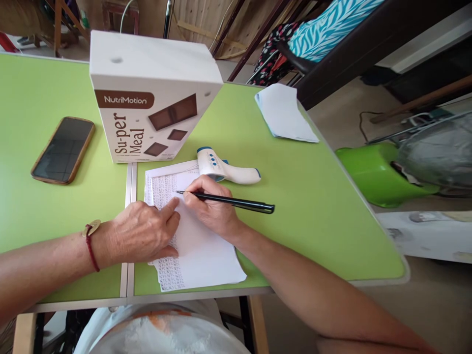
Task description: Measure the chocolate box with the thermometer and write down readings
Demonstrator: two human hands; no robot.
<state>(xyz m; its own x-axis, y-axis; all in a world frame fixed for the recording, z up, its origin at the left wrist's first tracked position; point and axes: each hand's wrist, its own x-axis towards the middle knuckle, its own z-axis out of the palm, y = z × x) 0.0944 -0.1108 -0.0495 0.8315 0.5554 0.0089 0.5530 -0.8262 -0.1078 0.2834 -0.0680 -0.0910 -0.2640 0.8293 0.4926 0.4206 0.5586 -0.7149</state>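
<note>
In mid-frame, the right hand (214,212) is pinching a black pen (239,201) over paper (202,255), while the left hand (142,233), loosely spread, is resting on its left side

I see left hand (142,233) and right hand (214,209) bare, forearms (313,290) likewise; dark red cord bracelet (89,248) circles left wrist (105,241), bearing flat, rounded, dull-gold disc (94,227).

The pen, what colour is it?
The pen in the right hand is black, best seen in the head view.
</note>
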